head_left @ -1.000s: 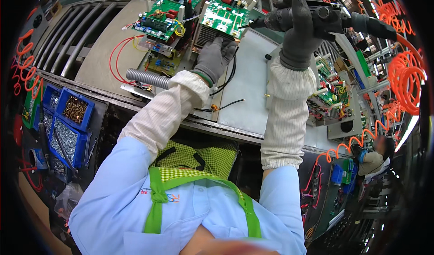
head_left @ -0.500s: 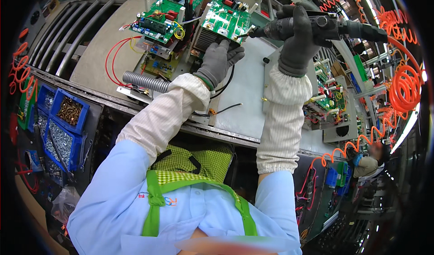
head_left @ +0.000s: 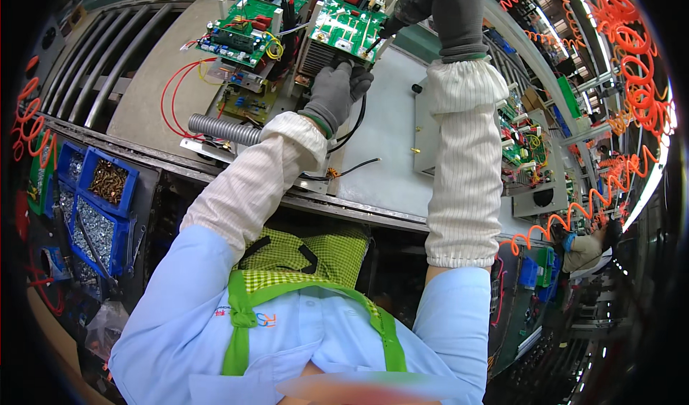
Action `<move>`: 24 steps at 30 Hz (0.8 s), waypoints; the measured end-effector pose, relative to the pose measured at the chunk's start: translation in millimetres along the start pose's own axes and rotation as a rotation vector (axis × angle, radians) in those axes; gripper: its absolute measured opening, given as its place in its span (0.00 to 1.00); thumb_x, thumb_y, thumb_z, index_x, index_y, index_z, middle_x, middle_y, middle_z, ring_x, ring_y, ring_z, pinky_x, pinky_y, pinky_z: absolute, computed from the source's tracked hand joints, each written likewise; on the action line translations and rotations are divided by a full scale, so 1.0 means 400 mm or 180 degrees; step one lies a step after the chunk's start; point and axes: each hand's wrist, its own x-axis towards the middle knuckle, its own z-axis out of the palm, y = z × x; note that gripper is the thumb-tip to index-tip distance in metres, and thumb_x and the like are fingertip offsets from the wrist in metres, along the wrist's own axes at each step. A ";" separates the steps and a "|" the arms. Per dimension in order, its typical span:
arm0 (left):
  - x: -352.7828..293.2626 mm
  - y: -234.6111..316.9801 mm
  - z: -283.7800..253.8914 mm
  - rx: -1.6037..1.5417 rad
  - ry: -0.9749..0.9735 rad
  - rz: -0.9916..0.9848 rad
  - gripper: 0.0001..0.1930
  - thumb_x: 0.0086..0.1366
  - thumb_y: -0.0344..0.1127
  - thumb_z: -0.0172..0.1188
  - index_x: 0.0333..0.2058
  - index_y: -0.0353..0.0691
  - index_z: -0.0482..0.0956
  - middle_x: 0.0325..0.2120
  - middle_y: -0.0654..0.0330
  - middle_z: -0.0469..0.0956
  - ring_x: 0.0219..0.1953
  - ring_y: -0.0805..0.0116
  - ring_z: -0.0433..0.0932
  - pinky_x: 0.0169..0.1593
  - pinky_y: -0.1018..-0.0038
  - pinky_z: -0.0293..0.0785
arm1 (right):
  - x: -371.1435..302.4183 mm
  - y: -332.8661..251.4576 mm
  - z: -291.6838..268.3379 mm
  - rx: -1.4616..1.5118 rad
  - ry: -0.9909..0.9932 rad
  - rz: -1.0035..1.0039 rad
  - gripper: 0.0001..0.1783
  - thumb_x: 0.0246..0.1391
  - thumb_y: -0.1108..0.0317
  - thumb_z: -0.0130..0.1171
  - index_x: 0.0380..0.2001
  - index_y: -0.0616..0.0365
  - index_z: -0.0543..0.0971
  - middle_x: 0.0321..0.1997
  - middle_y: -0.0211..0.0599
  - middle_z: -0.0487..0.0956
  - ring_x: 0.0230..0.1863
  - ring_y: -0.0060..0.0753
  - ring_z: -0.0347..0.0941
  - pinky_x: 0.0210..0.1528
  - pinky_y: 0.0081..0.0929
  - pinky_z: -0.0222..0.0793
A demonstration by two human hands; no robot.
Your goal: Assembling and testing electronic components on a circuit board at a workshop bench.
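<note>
My left hand (head_left: pixel 332 95), in a grey glove, presses with curled fingers against the near side of a finned heat sink (head_left: pixel 313 60). A green circuit board (head_left: pixel 350 23) lies on top of that heat sink. My right hand (head_left: pixel 453 17), also gloved, is closed around a black power screwdriver (head_left: pixel 393 26), partly cut off by the upper edge of the view. Its thin bit slants down to the board's near right corner. The glove hides whatever the left fingertips touch. Left of the heat sink stands another green circuit board (head_left: pixel 247 28) with wires and components.
A grey corrugated hose (head_left: pixel 224 129) and looped red wires (head_left: pixel 169 107) lie left of my hands. Blue bins (head_left: pixel 108 179) of screws and small metal parts sit lower left. Metal rollers (head_left: pixel 97 71) run at far left. Orange coiled air hoses (head_left: pixel 631 46) hang at right; a person (head_left: pixel 585 250) is beyond.
My right hand has moved farther away, tilting the screwdriver so its bit comes down over the board's corner. My left hand stays at the heat sink, its fingers drawn in more.
</note>
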 end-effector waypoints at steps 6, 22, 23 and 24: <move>0.000 0.002 -0.004 -0.0005 -0.0138 0.0019 0.06 0.67 0.32 0.52 0.40 0.37 0.73 0.33 0.58 0.78 0.35 0.70 0.79 0.36 0.79 0.78 | -0.003 0.005 0.001 -0.0035 0.0074 0.0023 0.13 0.51 0.61 0.61 0.28 0.62 0.74 0.24 0.35 0.77 0.22 0.26 0.74 0.24 0.24 0.71; -0.001 -0.001 -0.008 -0.1012 -0.0579 -0.0472 0.12 0.71 0.34 0.45 0.42 0.31 0.72 0.35 0.54 0.78 0.36 0.68 0.79 0.40 0.77 0.80 | -0.003 -0.002 -0.008 0.0030 0.0144 0.0012 0.17 0.52 0.57 0.61 0.26 0.62 0.74 0.21 0.37 0.76 0.22 0.27 0.74 0.25 0.24 0.71; 0.000 -0.001 -0.011 -0.0988 -0.0540 -0.0513 0.12 0.72 0.35 0.44 0.43 0.31 0.71 0.35 0.53 0.78 0.36 0.67 0.78 0.40 0.76 0.80 | -0.002 -0.005 -0.011 0.0028 -0.0021 0.0258 0.18 0.53 0.56 0.61 0.25 0.62 0.74 0.21 0.37 0.76 0.22 0.27 0.74 0.25 0.24 0.71; 0.004 -0.002 -0.013 -0.0988 -0.0525 -0.0513 0.12 0.72 0.35 0.44 0.43 0.31 0.71 0.35 0.53 0.78 0.36 0.67 0.78 0.40 0.76 0.80 | 0.004 0.006 -0.014 0.0037 -0.0025 0.0270 0.18 0.53 0.56 0.61 0.25 0.62 0.74 0.21 0.37 0.76 0.22 0.27 0.74 0.25 0.24 0.71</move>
